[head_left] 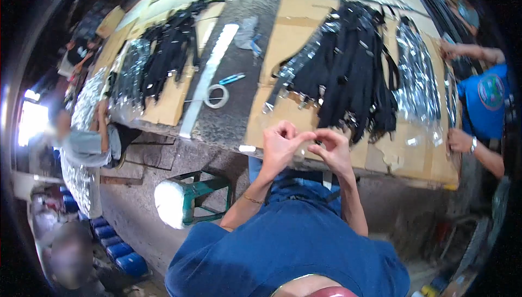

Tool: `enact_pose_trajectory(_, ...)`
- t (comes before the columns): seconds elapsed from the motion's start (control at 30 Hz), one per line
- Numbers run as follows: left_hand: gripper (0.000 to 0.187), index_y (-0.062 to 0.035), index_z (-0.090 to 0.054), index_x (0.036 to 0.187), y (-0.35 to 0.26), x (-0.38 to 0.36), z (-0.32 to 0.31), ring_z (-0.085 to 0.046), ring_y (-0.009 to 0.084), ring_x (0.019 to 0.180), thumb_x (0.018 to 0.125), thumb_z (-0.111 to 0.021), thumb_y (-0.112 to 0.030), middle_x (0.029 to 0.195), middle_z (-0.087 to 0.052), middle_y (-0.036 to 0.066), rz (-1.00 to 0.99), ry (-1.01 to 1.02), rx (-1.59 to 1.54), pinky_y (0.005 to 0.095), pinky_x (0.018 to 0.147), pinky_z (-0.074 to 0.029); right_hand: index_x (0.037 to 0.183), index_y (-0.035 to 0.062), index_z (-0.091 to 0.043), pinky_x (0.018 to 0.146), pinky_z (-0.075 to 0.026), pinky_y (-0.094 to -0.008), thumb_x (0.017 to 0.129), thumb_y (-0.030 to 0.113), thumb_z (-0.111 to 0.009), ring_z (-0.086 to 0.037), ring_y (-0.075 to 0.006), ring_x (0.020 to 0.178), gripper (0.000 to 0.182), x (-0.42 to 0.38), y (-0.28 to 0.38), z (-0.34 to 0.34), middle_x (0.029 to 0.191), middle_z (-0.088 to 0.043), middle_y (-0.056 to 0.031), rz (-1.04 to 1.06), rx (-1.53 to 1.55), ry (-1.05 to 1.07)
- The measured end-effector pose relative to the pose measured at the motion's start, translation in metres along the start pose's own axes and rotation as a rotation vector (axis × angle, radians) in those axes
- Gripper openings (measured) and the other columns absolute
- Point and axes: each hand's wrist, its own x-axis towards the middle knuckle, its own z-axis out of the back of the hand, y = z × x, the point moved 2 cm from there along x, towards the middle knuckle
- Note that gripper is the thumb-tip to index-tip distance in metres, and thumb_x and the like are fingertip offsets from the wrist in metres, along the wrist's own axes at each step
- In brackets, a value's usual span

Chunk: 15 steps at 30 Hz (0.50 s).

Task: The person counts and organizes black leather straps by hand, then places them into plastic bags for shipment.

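Observation:
My left hand [280, 147] and my right hand [333, 151] meet near the front edge of the table, over the cardboard. Thumbs and fingers are curled and pinched on both. Whatever they hold between the fingertips is too small or too clear to make out. Just beyond them lies a pile of black straps [340, 74] with shiny metal clips at their ends. Several straps in clear plastic sleeves [416, 74] lie to the right of that pile.
Left along the table lie a roll of tape [217, 96], a blue cutter [232, 78], a long pale strip [209, 79] and another strap pile [171, 52]. A green stool [204, 196] stands on the floor. People work at the left [92, 144] and right [486, 96].

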Motion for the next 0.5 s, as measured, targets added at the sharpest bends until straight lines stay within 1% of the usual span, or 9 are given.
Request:
enact_pose_trajectory(0.03, 0.047, -0.0085, -0.038, 0.053, 0.003, 0.004, 0.001, -0.039, 0.0031, 0.054, 0.067, -0.083, -0.008, 0.055, -0.044, -0.006, -0.063, 0.014, -0.001, 0.0223, 0.048, -0.033, 0.100, -0.0039, -0.062, 0.086, -0.048, -0.0286, 0.074, 0.001, -0.075, -0.059, -0.0157, 0.094, 0.030, -0.001, 0.001, -0.004, 0.098, -0.064, -0.0089, -0.019, 0.093, -0.009)
enact_pose_trajectory(0.17, 0.027, -0.0081, -0.052, 0.071, -0.003, 0.004, 0.005, -0.053, 0.0064, 0.069, 0.069, -0.078, 0.000, 0.073, -0.055, -0.002, -0.015, 0.053, -0.013, 0.0212, 0.061, -0.044, 0.107, -0.0006, -0.057, 0.083, -0.050, -0.0267, 0.074, -0.003, -0.073, -0.059, -0.0127, 0.089, 0.036, 0.008, -0.008, -0.015, 0.094, -0.061, -0.0046, -0.116, 0.247, 0.031)
enact_pose_trajectory(0.2, 0.028, -0.0063, -0.054, 0.084, -0.004, 0.004, 0.004, -0.055, 0.0084, 0.077, 0.070, -0.078, 0.000, 0.082, -0.056, 0.000, -0.074, 0.090, -0.123, 0.0230, 0.068, -0.046, 0.106, 0.0008, -0.057, 0.079, -0.050, -0.0246, 0.074, -0.004, -0.072, -0.058, -0.0106, 0.086, 0.036, 0.011, -0.010, -0.016, 0.091, -0.060, -0.0027, -0.063, 0.261, 0.011)
enact_pose_trajectory(0.27, 0.049, -0.0012, -0.050, 0.117, 0.004, 0.001, 0.004, -0.058, 0.0150, 0.098, 0.075, -0.075, -0.004, 0.105, -0.058, 0.007, -0.120, 0.211, -0.230, 0.0289, 0.086, -0.047, 0.103, 0.0033, -0.056, 0.069, -0.047, -0.0195, 0.074, -0.005, -0.072, -0.055, -0.0060, 0.077, 0.034, 0.006, -0.015, -0.012, 0.086, -0.058, 0.0008, -0.045, 0.333, -0.035)
enact_pose_trajectory(0.33, 0.058, 0.0009, -0.045, 0.128, 0.008, 0.003, 0.004, -0.058, 0.0162, 0.101, 0.078, -0.073, -0.008, 0.113, -0.059, 0.011, -0.051, 0.314, -0.288, 0.0290, 0.088, -0.047, 0.103, 0.0034, -0.056, 0.067, -0.045, -0.0187, 0.075, -0.004, -0.072, -0.054, -0.0056, 0.075, 0.033, 0.007, -0.014, -0.014, 0.084, -0.057, 0.0013, -0.005, 0.308, -0.107)
enact_pose_trajectory(0.37, 0.052, 0.0017, -0.048, 0.128, 0.015, 0.003, 0.003, -0.059, 0.0161, 0.100, 0.082, -0.070, -0.009, 0.113, -0.061, 0.012, 0.030, 0.337, -0.286, 0.0285, 0.087, -0.048, 0.102, 0.0037, -0.057, 0.067, -0.046, -0.0187, 0.075, -0.004, -0.072, -0.054, -0.0054, 0.075, 0.032, 0.006, -0.009, -0.014, 0.084, -0.057, 0.0017, -0.021, 0.241, -0.114)
enact_pose_trajectory(0.4, 0.033, 0.0029, -0.061, 0.113, 0.009, 0.001, 0.001, -0.061, 0.0147, 0.094, 0.083, -0.069, -0.008, 0.102, -0.066, 0.010, 0.109, 0.287, -0.159, 0.0277, 0.084, -0.049, 0.101, 0.0039, -0.057, 0.067, -0.046, -0.0188, 0.075, -0.003, -0.072, -0.054, -0.0052, 0.075, 0.031, 0.004, -0.005, -0.015, 0.084, -0.057, 0.0021, -0.034, 0.178, -0.116)
enact_pose_trajectory(0.47, 0.015, 0.0021, -0.069, 0.093, 0.017, 0.001, -0.001, -0.062, 0.0098, 0.081, 0.081, -0.070, -0.007, 0.085, -0.068, 0.006, 0.139, 0.115, -0.192, 0.0230, 0.074, -0.049, 0.101, 0.0015, -0.058, 0.068, -0.047, -0.0210, 0.076, 0.002, -0.073, -0.055, -0.0069, 0.076, 0.030, -0.001, -0.015, -0.010, 0.085, -0.058, 0.0000, -0.016, 0.247, -0.154)
enact_pose_trajectory(0.5, 0.015, 0.0021, -0.069, 0.093, 0.021, 0.001, 0.000, -0.062, 0.0098, 0.081, 0.081, -0.070, -0.007, 0.085, -0.068, 0.006, 0.147, 0.135, -0.192, 0.0230, 0.074, -0.049, 0.104, -0.0001, -0.057, 0.068, -0.048, -0.0231, 0.076, 0.006, -0.074, -0.057, -0.0100, 0.077, 0.033, -0.002, -0.017, -0.003, 0.085, -0.059, -0.0031, -0.052, -0.027, -0.237)
